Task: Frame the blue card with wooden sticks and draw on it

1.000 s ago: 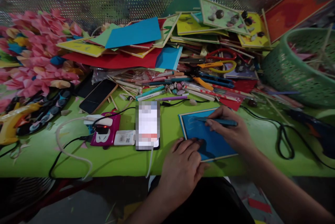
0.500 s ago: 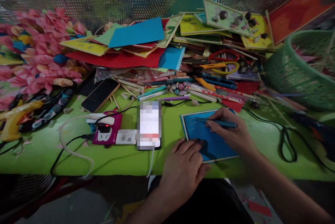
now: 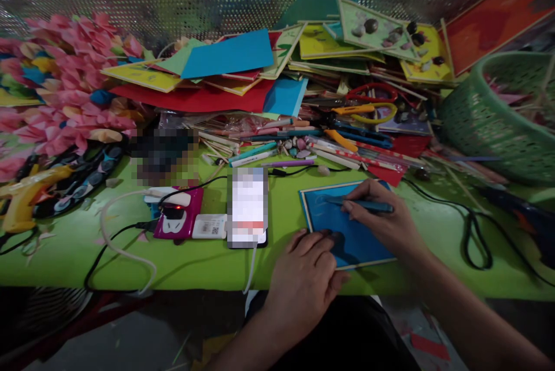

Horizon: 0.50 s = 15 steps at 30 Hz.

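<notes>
A blue card (image 3: 359, 238) edged with thin pale sticks lies on the green table (image 3: 195, 270) in front of me. My right hand (image 3: 384, 215) grips a blue pen (image 3: 368, 205), its tip at the card's upper left part, where faint light lines (image 3: 319, 204) show. Across the card's lower left corner rests my left hand (image 3: 307, 267), fingers lying flat and holding nothing. To the left of the card lies a phone (image 3: 247, 206) with a lit, blurred screen and a white cable.
A magenta power socket (image 3: 176, 223) with plugs and cables sits at left, near a yellow glue gun (image 3: 30, 197). Behind are pens, sticks, scissors (image 3: 364, 110) and stacked coloured cards (image 3: 228, 54). Pink paper flowers (image 3: 73, 82) fill the back left; a green basket (image 3: 489, 117) stands right.
My right hand and the pen have shifted very slightly to the right over the card. The left hand and the card stay in place.
</notes>
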Tool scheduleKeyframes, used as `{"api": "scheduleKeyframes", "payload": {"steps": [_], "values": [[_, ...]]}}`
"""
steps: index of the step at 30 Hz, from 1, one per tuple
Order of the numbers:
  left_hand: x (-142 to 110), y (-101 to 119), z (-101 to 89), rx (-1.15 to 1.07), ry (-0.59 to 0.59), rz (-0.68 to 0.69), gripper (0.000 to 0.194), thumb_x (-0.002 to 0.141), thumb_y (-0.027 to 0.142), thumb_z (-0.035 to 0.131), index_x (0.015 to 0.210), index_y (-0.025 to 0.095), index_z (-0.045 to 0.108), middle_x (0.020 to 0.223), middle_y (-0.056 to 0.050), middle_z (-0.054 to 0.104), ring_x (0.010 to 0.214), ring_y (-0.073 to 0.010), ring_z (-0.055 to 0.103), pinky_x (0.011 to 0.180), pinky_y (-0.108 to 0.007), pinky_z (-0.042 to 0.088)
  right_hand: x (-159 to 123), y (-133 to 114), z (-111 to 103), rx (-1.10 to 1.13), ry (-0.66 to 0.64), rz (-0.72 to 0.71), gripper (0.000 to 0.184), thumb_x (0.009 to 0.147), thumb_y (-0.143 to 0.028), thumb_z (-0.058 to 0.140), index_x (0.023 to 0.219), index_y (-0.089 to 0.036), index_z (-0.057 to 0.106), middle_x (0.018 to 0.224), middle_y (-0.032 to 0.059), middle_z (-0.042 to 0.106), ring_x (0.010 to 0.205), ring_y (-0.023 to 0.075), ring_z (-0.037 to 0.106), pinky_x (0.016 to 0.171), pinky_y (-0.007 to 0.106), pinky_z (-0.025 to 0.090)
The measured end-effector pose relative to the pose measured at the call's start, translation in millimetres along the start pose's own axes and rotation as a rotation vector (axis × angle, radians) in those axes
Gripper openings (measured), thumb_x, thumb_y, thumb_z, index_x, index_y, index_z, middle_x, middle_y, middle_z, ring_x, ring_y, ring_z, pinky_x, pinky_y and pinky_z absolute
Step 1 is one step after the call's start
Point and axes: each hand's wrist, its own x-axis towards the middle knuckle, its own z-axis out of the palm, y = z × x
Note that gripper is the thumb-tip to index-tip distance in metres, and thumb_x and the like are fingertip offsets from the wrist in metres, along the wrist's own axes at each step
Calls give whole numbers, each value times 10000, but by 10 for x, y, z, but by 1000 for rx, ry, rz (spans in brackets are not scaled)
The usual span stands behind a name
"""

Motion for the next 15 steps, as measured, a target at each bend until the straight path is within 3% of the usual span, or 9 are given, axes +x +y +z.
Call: {"api": "scheduleKeyframes", "payload": {"steps": [15], "values": [[7, 8, -16, 26, -16, -1, 189, 1054, 335, 508, 1019, 202, 638, 1394, -18, 686, 1305, -197, 596, 1158, -405, 417, 2, -21, -9, 56, 18, 22, 314, 828, -504, 792, 799, -238, 627, 691, 11, 663, 602, 179, 615, 551, 307, 495]]}}
